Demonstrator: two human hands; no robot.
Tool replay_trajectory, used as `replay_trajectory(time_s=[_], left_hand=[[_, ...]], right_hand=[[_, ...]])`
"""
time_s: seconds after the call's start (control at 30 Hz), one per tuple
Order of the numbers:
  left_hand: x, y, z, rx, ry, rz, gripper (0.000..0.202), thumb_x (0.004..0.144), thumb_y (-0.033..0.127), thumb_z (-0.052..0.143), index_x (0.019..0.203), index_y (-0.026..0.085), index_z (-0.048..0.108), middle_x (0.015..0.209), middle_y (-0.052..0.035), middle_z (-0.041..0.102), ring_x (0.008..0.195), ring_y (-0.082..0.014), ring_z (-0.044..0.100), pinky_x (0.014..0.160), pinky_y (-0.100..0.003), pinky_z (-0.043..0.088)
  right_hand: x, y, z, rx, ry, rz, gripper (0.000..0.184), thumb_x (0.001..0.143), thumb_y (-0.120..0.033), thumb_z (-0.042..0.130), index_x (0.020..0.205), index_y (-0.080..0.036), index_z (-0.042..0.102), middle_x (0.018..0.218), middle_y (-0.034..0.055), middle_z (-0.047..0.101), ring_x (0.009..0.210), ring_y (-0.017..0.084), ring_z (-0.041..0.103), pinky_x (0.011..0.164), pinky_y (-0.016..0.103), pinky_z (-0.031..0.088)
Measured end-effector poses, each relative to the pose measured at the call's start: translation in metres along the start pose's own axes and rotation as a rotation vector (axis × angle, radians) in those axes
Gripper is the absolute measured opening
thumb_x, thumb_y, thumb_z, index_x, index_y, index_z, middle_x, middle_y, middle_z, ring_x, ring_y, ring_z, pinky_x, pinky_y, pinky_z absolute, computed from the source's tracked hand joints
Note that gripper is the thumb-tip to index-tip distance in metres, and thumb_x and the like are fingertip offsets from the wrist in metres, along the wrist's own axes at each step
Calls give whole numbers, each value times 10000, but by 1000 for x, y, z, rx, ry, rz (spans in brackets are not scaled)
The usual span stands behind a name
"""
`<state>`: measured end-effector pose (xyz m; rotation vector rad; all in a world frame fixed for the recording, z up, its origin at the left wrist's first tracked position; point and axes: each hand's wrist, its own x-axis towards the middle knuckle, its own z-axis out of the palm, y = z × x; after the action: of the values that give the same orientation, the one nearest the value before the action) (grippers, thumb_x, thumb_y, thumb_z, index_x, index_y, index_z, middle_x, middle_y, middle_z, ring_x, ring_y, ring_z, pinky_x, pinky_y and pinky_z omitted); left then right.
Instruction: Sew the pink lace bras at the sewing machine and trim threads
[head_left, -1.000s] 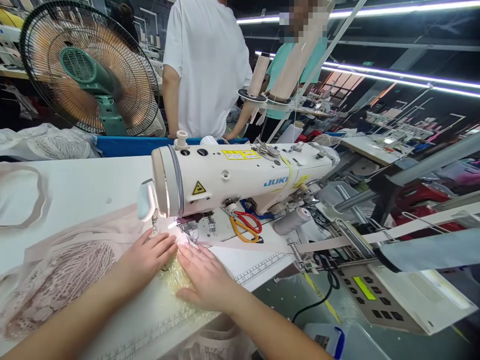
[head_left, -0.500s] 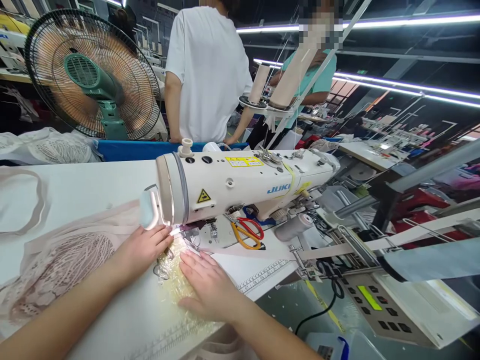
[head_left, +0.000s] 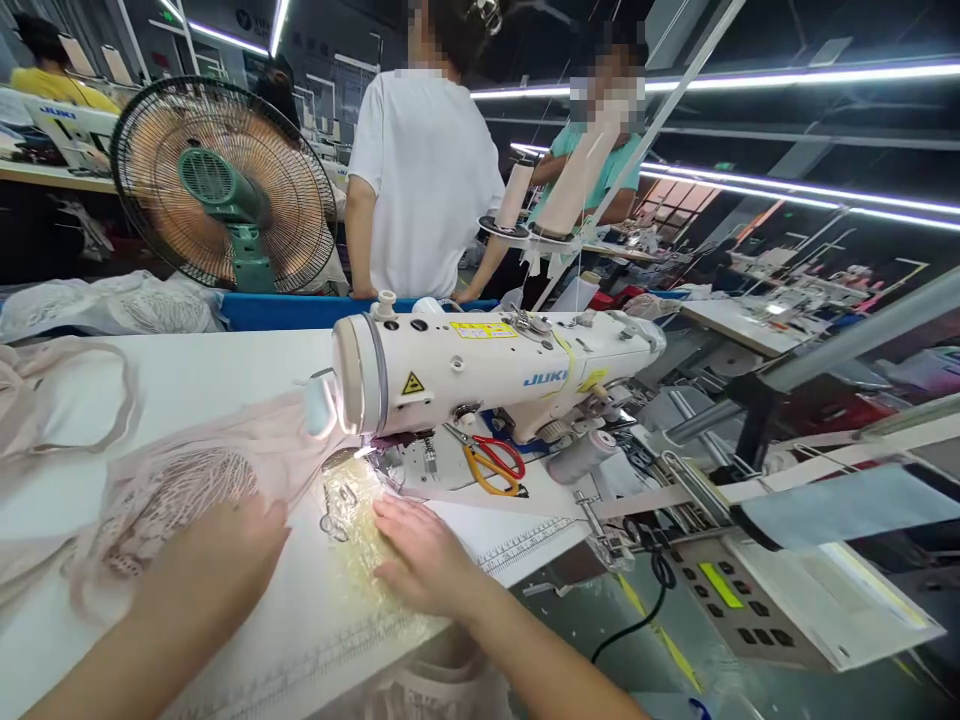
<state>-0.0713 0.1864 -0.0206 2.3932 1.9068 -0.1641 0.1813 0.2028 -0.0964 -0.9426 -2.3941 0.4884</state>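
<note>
A white sewing machine (head_left: 480, 370) stands on the white table (head_left: 187, 370). Pale pink lace fabric (head_left: 187, 480) lies to the left of its needle. My left hand (head_left: 217, 555) rests on this fabric with fingers curled over its edge, well left of the needle. My right hand (head_left: 420, 550) lies flat, fingers stretched, on a yellowish clear plastic sheet (head_left: 360, 530) in front of the needle area. Small scissors (head_left: 334, 515) lie on the sheet between my hands.
Orange-and-red scissors (head_left: 491, 462) lie on the machine bed. A green fan (head_left: 225, 190) stands behind the table. Two people (head_left: 427, 180) stand beyond the machine near thread cones (head_left: 517, 190). A control panel (head_left: 720, 590) hangs at the right. A pink elastic loop (head_left: 45, 400) lies far left.
My left hand has pulled back from the needle to the left along the lace fabric. The small scissors now lie uncovered. My right hand has stayed flat on the plastic sheet.
</note>
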Motion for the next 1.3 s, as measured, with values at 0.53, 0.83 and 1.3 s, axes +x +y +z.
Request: replay_trajectory(time_s=[0.53,0.83,1.3], left_hand=[[-36,-52,43,-5,159,-257,582,880,356,352,1365,46,438,1445,-252,381,1297,-382,411,1002,-533,385],[-147,7,90,-552,464,78,339,890,479,451,1118,318,642,1069,24,720,943,-157,684,808,-201,546],[-148,56,80,-359,476,307,298,895,376,447,1028,249,682,975,2,744,853,-164,711,736,-227,584]], right_hand=[[-119,-47,-11,-81,-575,463,360,831,-243,563,1181,-168,607,1100,128,645,1041,262,576,896,350,440],[-127,-46,-9,-343,-545,381,256,857,-171,487,1026,-186,679,909,85,642,838,209,605,695,275,439],[-112,-50,-19,-357,-687,247,142,833,-174,557,839,-156,698,825,67,685,758,186,628,642,246,432]])
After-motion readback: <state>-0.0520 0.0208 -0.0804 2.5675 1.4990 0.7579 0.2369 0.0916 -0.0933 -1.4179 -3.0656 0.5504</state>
